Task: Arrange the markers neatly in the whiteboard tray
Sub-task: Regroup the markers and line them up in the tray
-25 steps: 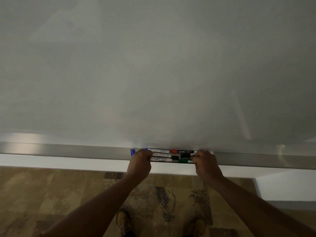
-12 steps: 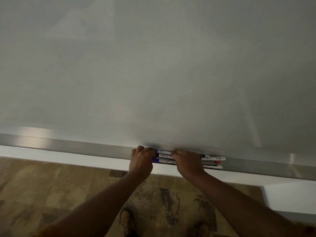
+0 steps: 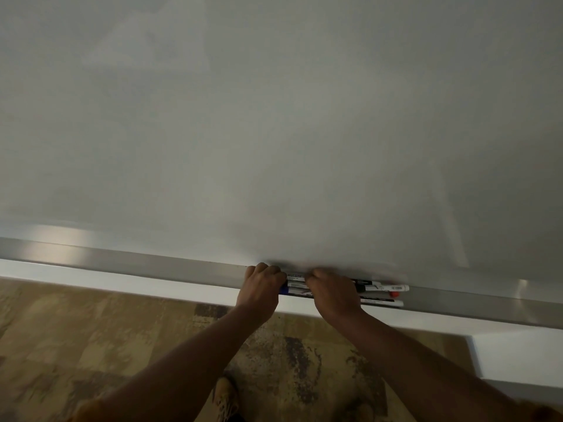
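Several white markers lie side by side in the long metal whiteboard tray, with a blue cap at their left end and a red tip at the right. My left hand is curled over the left ends of the bundle. My right hand lies on top of the middle of the markers, fingers bent down over them. The parts under both hands are hidden. The right ends stick out past my right hand, unevenly.
The blank whiteboard fills the upper view. Below the tray runs a white ledge, then patterned brown carpet with my shoes. A white wall corner stands at the lower right.
My right hand has slid left from the markers' right ends to their middle, close to my left hand. The right ends of the markers now show. The view has shifted left.
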The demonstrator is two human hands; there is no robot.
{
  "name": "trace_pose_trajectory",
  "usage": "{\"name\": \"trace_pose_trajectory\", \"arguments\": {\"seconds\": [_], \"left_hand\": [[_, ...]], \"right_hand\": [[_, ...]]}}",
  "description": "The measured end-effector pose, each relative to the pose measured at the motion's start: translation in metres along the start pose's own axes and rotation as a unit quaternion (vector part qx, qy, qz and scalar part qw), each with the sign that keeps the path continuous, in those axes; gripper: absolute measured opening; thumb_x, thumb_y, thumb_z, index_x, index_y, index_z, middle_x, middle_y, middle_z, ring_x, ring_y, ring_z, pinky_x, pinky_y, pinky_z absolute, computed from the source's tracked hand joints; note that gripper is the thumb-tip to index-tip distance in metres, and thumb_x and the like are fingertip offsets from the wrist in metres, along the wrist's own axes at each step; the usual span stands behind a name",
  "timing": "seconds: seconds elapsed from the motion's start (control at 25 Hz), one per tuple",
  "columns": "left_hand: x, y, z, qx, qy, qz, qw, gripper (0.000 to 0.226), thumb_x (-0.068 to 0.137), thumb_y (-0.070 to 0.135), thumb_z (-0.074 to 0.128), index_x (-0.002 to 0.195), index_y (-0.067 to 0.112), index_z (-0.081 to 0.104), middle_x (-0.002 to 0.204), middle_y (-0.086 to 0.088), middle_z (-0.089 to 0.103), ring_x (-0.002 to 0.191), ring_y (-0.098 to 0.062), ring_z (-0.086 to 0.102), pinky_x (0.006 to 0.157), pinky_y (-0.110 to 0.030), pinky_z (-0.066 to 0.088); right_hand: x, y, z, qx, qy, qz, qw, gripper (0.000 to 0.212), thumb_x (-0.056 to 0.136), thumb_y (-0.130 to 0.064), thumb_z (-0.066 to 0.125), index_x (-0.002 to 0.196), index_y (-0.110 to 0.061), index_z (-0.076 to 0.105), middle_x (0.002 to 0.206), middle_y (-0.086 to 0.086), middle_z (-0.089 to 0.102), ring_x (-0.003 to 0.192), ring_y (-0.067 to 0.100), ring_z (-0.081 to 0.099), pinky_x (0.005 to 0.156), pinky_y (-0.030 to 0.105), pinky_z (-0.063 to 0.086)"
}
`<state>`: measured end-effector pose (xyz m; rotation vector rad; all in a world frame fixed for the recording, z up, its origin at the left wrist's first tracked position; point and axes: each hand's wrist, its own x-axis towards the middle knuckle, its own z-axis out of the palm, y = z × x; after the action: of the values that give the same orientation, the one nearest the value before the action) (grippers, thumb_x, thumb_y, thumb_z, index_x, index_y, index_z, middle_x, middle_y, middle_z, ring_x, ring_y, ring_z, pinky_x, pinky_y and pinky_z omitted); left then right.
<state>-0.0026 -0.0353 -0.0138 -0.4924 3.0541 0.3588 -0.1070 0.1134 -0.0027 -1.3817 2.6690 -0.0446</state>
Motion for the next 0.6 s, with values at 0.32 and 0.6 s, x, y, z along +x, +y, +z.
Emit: {"name": "trace_pose_trajectory", "arguments": {"seconds": [0.32, 0.6], "left_hand": [[0.013, -0.004, -0.004, 0.048, -0.006, 0.037, 0.998, 0.015, 0.094, 0.016, 0.053, 0.103, 0.020, 0.064, 0.106, -0.002, 0.072, 0.103, -0.026, 0.060, 0.096, -0.034, 0.036], [0.014, -0.012, -0.002, 0.059, -0.024, 0.053, 0.997, 0.009, 0.080, 0.012, 0.066, 0.085, 0.019, 0.066, 0.084, -0.002, 0.073, 0.083, -0.027, 0.066, 0.084, -0.036, 0.046]], "right_hand": [[0.010, -0.003, 0.000, -0.055, -0.018, -0.029, 0.998, 0.023, 0.048, -0.007, 0.080, 0.059, -0.019, 0.064, 0.053, 0.000, 0.058, 0.042, 0.025, 0.057, 0.038, 0.025, 0.039], [0.022, -0.007, -0.005, -0.097, -0.039, -0.033, 0.994, 0.025, 0.038, -0.012, 0.085, 0.049, -0.017, 0.063, 0.044, 0.003, 0.059, 0.037, 0.024, 0.057, 0.038, 0.023, 0.038]]}}
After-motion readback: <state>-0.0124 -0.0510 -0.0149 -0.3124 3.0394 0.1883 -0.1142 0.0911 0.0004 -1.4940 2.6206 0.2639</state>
